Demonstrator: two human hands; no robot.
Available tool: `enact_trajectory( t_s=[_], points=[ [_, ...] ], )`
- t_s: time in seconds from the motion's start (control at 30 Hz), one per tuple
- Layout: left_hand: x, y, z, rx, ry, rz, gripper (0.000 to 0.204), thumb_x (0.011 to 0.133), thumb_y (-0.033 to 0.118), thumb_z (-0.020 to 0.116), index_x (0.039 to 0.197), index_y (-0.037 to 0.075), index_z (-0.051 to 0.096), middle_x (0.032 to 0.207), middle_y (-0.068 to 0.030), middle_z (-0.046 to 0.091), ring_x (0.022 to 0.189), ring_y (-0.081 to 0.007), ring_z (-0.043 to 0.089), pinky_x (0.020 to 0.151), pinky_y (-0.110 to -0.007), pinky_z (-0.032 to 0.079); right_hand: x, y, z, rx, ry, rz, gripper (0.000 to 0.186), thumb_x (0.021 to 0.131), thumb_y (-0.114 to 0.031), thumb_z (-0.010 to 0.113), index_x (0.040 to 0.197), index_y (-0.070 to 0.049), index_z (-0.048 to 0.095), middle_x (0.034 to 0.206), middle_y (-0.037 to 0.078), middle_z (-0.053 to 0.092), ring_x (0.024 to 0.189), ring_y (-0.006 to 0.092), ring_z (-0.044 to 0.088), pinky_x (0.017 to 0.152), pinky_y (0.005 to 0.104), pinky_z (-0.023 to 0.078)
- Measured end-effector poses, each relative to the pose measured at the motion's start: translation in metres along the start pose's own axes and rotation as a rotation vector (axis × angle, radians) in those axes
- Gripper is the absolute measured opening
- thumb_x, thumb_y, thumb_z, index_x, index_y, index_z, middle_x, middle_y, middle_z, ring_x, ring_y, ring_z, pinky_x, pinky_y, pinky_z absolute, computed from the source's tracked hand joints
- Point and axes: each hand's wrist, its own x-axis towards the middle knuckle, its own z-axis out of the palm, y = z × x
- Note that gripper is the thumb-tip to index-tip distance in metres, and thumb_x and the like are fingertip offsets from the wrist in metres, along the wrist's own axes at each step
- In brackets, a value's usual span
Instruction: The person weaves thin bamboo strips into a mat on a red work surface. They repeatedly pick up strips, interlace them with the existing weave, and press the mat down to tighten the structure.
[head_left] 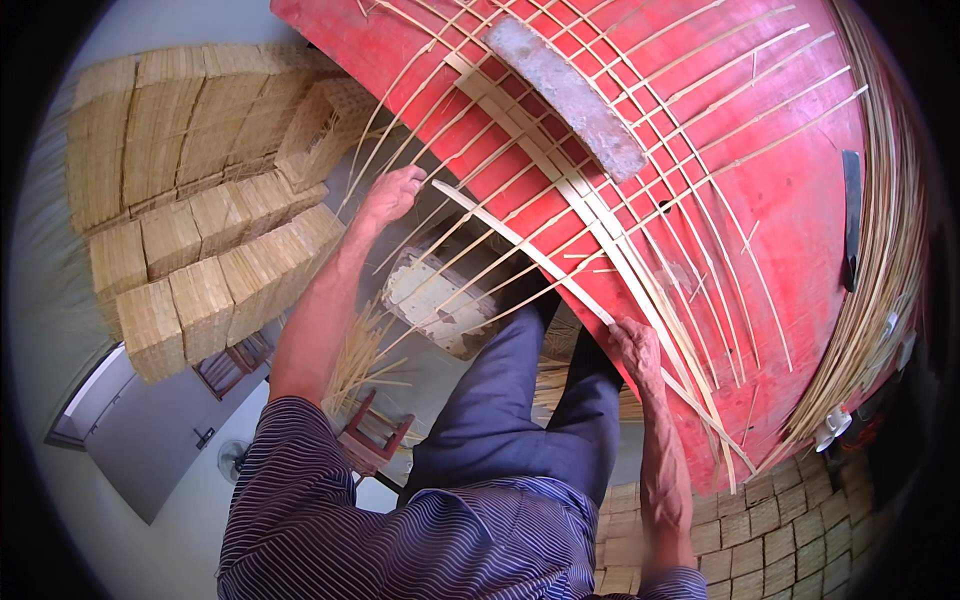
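A lattice of thin bamboo strips lies partly woven on a red table, its loose ends hanging over the near edge. A wider, flat pale bamboo strip runs slantwise across the loose ends along that edge. My right hand is closed on this flat strip, towards its lower right part. Near the strip's upper left end, my left hand pinches what looks like the end of a thin bamboo strip. A worn, greyish flat bar rests on top of the lattice. Other flat strips are woven through it.
Long loose strips are bundled along the table's right side, near a dark flat bar and a white cup. Stacked woven baskets stand at left. Below are a worn pale block and a small wooden stool.
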Motion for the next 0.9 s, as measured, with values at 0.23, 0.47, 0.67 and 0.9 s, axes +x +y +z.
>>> enact_trajectory(
  t_s=[0.23, 0.47, 0.67, 0.9],
  points=[
    [0.009, 0.029, -0.037, -0.357, -0.299, -0.320, 0.036, 0.102, 0.034, 0.047, 0.112, 0.002, 0.063, 0.078, -0.0083, 0.068, 0.057, -0.0149, 0.060, 0.057, -0.029, 0.051, 0.005, 0.007, -0.002, -0.009, -0.016, 0.008, 0.021, 0.095, -0.019, 0.061, 0.088, 0.000, 0.068, 0.070, 0.011, 0.068, 0.066, 0.0259, 0.067, 0.065, 0.0382, 0.051],
    [0.022, 0.041, -0.046, -0.601, -0.626, -0.549, 0.043, 0.094, 0.029, 0.069, 0.127, 0.003, 0.059, 0.085, -0.0042, 0.069, 0.062, -0.0090, 0.065, 0.055, -0.022, 0.049, 0.005, 0.002, 0.001, 0.084, -0.025, 0.070, 0.021, 0.097, -0.019, 0.061, 0.089, -0.001, 0.068, 0.068, 0.008, 0.066, 0.064, 0.0197, 0.064, 0.062, 0.0351, 0.050],
    [0.027, 0.042, -0.039, -0.551, -0.533, -0.390, 0.025, 0.094, 0.027, 0.070, 0.095, 0.003, 0.070, 0.083, -0.0040, 0.068, 0.064, -0.0094, 0.066, 0.061, -0.023, 0.051, 0.005, 0.000, -0.002, 0.044, -0.041, 0.078, 0.021, 0.098, -0.018, 0.061, 0.090, 0.000, 0.067, 0.068, 0.007, 0.065, 0.062, 0.0165, 0.061, 0.061, 0.0325, 0.049],
    [0.027, 0.044, -0.045, -0.511, -0.385, -0.380, 0.022, 0.097, 0.023, 0.064, 0.104, 0.002, 0.068, 0.084, -0.0055, 0.070, 0.066, -0.0102, 0.067, 0.060, -0.023, 0.052, 0.002, -0.004, -0.002, -0.072, -0.010, -0.037, 0.020, 0.095, -0.018, 0.064, 0.095, 0.002, 0.070, 0.068, 0.011, 0.065, 0.062, 0.0208, 0.062, 0.062, 0.0356, 0.049]
  ],
)
